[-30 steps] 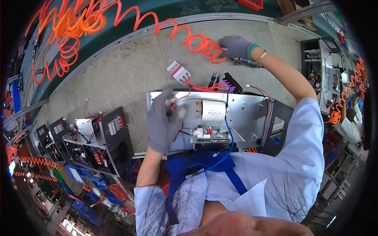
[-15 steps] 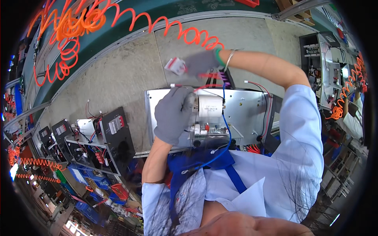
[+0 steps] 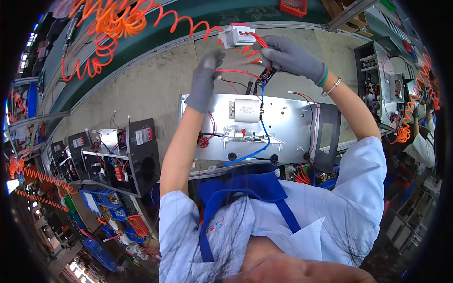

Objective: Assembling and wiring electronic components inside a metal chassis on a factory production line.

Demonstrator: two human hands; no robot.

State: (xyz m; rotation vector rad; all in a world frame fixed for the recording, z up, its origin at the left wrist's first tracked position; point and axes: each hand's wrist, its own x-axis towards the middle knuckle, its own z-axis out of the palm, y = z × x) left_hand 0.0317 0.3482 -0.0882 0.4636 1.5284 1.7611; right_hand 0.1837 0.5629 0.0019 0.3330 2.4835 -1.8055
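Holding that small white terminal block up in the air by its red leads is where this gets sketchy, imo. The right hand, in a grey glove, has its fingers closed around the bundle of red wires just beside the block, so the block hangs well above the silver chassis panel with nothing under it. The left hand, also gloved, is raised with the fingertips pinched on a thin red wire that runs across toward the right hand. I can't quite tell whether it's really gripping the wire or just steadying it; the glove hides the contact.

Stuff that could go wrong from here:
- All the weight sits on the leads, so a tug could pull a wire out of the block or loosen a crimp.
- The blue wire drops from the right hand down across the panel past the white cylindrical capacitor. If the hands lift higher, it could snag there or drag on the small bracket below.
- The orange coiled air hose hangs just beside the block, so the loose red ends could tangle in it.
- Slack gloves on thin wire mean a slip is easy.
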